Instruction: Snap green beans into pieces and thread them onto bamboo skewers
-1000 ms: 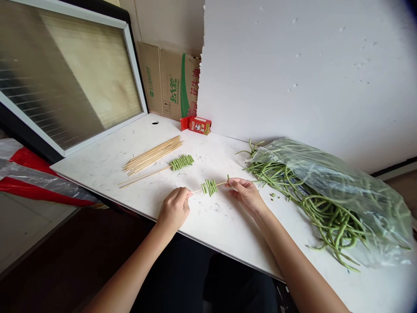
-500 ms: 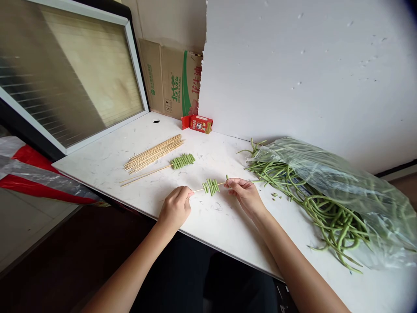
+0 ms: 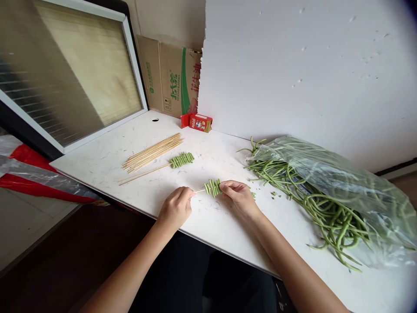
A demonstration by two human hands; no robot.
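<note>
Green bean pieces (image 3: 212, 188) sit side by side in a short row on a thin wooden skewer (image 3: 199, 191), held just above the worktop (image 3: 208, 226) near its front edge, between the person's two hands. The left hand (image 3: 175, 208) has a narrow grip, thumb and forefinger pinching the skewer to the left of the row, with a bare length of wood showing between the fingers and the first piece. The right hand (image 3: 237, 198) has its thumb and fingertips closed on the right end of the row; whether that grip also takes in the stick, I cannot tell, since the fingers cover it. A little more green shows just beyond the right hand, partly hidden by it

Farther back on the worktop lies a filled skewer (image 3: 182, 160), closely packed with green pieces, its bare end pointing left. Behind it lies a bundle of bare sticks (image 3: 154, 152), roughly parallel. A small red box (image 3: 200, 123) lies near the back, in front of a cardboard carton (image 3: 166, 78) with green and red print. To the right, long green beans (image 3: 342, 226) spill from a clear plastic bag (image 3: 352, 182), and small green scraps (image 3: 274, 194) lie between them and the right hand
</note>
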